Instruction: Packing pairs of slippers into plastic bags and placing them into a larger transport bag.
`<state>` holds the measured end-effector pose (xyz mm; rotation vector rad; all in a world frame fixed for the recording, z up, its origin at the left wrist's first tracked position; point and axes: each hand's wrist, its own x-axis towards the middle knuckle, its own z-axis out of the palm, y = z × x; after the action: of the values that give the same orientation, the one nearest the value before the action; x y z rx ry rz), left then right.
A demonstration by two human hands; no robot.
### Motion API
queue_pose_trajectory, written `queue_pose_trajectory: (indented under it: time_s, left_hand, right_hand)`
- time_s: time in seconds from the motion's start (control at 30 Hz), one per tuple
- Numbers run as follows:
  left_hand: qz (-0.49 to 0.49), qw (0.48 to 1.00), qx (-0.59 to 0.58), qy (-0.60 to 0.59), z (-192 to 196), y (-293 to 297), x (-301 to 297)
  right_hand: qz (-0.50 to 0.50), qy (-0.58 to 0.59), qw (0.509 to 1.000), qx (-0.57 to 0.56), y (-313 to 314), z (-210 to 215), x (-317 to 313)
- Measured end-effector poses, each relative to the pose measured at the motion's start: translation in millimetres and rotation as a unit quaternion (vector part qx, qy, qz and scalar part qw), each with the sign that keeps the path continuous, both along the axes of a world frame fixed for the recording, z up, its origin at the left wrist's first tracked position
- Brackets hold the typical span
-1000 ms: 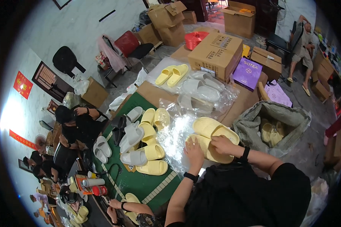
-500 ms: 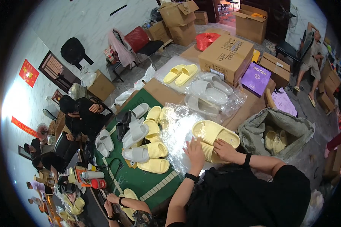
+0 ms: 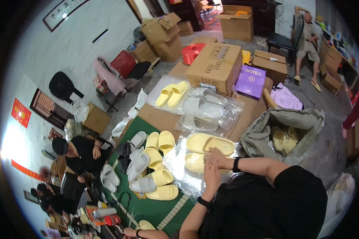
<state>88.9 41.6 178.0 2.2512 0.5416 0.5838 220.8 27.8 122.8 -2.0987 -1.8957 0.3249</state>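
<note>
A pair of pale yellow slippers lies side by side on clear plastic (image 3: 172, 164) in front of me. My right hand (image 3: 220, 158) is closed on the nearer slipper (image 3: 194, 162), its fingertips beside the farther slipper (image 3: 195, 142). My left hand (image 3: 212, 175) reaches up from below against the right one, fingers stretched out over the nearer slipper's edge. The two hands overlap and hide part of that slipper. Left of the plastic, several yellow slippers (image 3: 162, 193) and grey slippers (image 3: 137, 164) rest on the green table mat (image 3: 173, 213).
Beyond are bagged grey slippers (image 3: 205, 107), another yellow pair (image 3: 172, 94), a large carton (image 3: 214, 65) and a purple box (image 3: 250, 82). An open woven sack (image 3: 259, 137) holding yellow slippers stands at right. A co-worker's hand (image 3: 130, 232) shows at lower left.
My left hand has moved right and closer to my right hand, its fingers no longer spread wide. The slippers have turned a little and lie flatter. The whole view has shifted.
</note>
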Motion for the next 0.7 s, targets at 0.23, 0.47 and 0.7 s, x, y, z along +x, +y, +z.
queue_pose_trajectory:
  time_s: [0.23, 0.47, 0.7]
  left_hand:
    - [0.125, 0.988, -0.007, -0.095, 21.9, 29.0, 1.9]
    - [0.187, 0.970, -0.118, -0.098, -5.7, 53.3, -4.0]
    - [0.194, 0.952, -0.193, -0.135, 51.1, 50.4, 8.7]
  right_hand:
    - [0.016, 0.189, 0.972, 0.135, 38.4, 34.3, -10.5]
    - [-0.150, 0.230, 0.956, 0.108, -32.8, 26.4, -6.8]
    - [-0.134, 0.249, 0.958, -0.038, -79.5, -24.1, 48.6]
